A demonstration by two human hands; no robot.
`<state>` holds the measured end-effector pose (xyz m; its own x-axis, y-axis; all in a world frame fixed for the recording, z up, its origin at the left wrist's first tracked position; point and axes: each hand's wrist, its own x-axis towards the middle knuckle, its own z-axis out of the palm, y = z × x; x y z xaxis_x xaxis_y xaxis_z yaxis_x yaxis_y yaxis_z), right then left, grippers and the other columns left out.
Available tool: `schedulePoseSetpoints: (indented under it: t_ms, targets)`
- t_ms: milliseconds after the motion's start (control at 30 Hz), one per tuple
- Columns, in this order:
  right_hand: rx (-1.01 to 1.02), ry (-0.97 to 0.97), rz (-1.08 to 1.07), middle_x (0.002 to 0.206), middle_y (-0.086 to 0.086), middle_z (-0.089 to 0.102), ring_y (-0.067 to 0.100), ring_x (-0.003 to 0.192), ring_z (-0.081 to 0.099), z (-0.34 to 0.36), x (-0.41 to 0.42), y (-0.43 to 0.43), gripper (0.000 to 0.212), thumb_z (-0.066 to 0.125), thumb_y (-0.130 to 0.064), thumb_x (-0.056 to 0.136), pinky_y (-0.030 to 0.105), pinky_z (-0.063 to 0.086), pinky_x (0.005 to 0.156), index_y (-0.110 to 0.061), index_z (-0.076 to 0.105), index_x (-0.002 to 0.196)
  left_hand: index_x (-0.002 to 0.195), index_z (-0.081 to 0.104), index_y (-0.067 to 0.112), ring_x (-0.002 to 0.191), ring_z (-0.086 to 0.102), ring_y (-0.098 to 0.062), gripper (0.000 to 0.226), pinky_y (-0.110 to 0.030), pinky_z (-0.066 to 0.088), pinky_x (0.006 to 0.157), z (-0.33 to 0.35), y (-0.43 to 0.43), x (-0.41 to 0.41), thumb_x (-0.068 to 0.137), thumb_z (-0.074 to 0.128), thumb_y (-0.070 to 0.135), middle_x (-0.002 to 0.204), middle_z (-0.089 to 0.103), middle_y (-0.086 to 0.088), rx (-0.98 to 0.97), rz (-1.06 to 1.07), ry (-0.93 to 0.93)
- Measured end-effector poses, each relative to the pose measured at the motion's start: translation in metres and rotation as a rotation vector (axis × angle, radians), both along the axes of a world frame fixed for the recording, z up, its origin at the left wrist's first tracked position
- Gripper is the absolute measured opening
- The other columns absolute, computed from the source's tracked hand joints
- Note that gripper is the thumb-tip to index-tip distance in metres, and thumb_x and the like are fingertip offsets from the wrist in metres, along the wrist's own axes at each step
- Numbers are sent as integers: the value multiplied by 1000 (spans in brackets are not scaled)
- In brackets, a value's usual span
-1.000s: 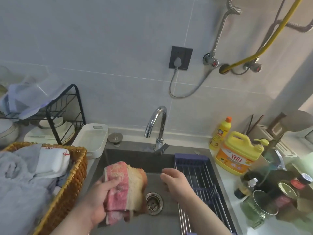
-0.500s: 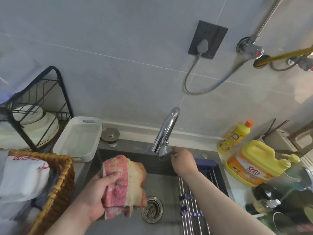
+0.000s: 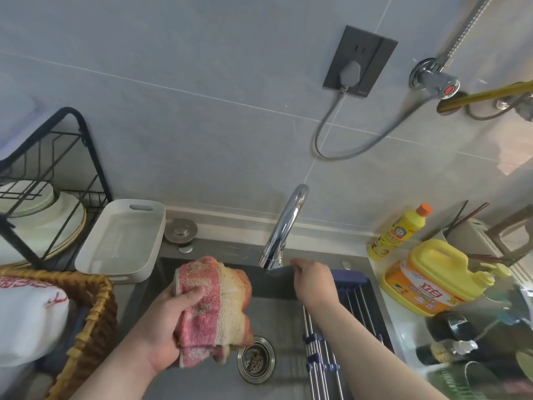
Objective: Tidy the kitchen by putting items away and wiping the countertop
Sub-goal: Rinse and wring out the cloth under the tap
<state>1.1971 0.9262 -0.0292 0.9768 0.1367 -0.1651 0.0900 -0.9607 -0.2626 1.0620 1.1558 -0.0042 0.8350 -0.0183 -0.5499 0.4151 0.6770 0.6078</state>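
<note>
- Your left hand (image 3: 167,327) grips a bunched cloth (image 3: 222,307) tightly, thumb pressed across its front and fingers wrapped behind.
- To the left of that grip, a woven wicker basket (image 3: 95,321) holds white fabric, and a smooth white rectangular tray (image 3: 86,264) with rounded corners sits just behind it.
- You hold the cloth in the air above the sink (image 3: 274,307), clear of the basin floor; it is rough terry, striped pink and cream, with folded ends hanging below your palm.
- Below and just right of the cloth lies the round metal drain (image 3: 255,360), with bits of debris in its strainer.
- Up behind the cloth, the curved chrome tap (image 3: 285,223) arches out from the wall side, shiny and smooth.
- Your right hand (image 3: 314,284) reaches the base of the tap, fingertips curled and closed on its lever (image 3: 278,268), well apart from the cloth.
- Under that forearm, a rack (image 3: 314,342) of thin steel rods spans the right part of the sink.
- Farther right on the counter stand a large yellow plastic jug (image 3: 435,275) with an orange label and, behind it, a slim yellow bottle (image 3: 401,232) with an orange cap.
</note>
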Motion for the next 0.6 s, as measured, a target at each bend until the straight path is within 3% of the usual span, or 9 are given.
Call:
schedulePoseSetpoints:
  t_ms: [267, 367, 433, 500, 567, 600]
  targets:
    - [67, -1, -30, 122, 9, 69, 29, 105, 66, -6, -8, -1, 40, 39, -10, 103, 34, 55, 88, -22, 59, 135, 121, 57, 8, 92, 69, -46, 43, -64, 50, 83, 1, -1, 3, 78, 61, 11, 108, 69, -27, 18, 8, 3]
    - [233, -128, -71, 139, 3, 57, 22, 125, 54, -9, -16, -2, 39, 48, -13, 101, 30, 44, 103, -17, 54, 139, 120, 57, 8, 92, 68, -46, 41, -64, 50, 83, 0, -1, 3, 78, 61, 10, 108, 69, -28, 1, 15, 4]
    - [311, -213, -78, 131, -3, 57, 16, 122, 52, -12, -30, 3, 36, 54, -19, 98, 28, 43, 102, -17, 57, 134, 120, 58, 8, 96, 67, -48, 40, -66, 47, 87, -2, -1, 2, 80, 60, 10, 109, 68, -28, -16, 19, 10]
    - [476, -13, -171, 111, -1, 64, 13, 103, 57, -21, -50, 14, 28, 57, -28, 96, 25, 46, 88, -15, 67, 119, 117, 59, 7, 94, 68, -47, 37, -64, 48, 86, -4, -2, 1, 80, 58, 10, 109, 68, -28, -33, 23, 21]
    - [900, 464, -378, 98, 14, 71, 15, 82, 62, -24, -69, 32, 39, 56, -41, 93, 27, 48, 75, -6, 70, 103, 115, 60, 6, 93, 69, -46, 35, -60, 50, 83, -6, -4, -1, 80, 58, 11, 108, 69, -28, -41, 29, 37]
    - [1099, 696, -478, 98, 15, 73, 18, 79, 66, -24, -76, 39, 45, 50, -44, 96, 30, 52, 78, -5, 69, 102, 116, 59, 5, 93, 68, -46, 36, -58, 51, 82, -6, -5, -2, 80, 58, 11, 109, 68, -29, -41, 26, 46]
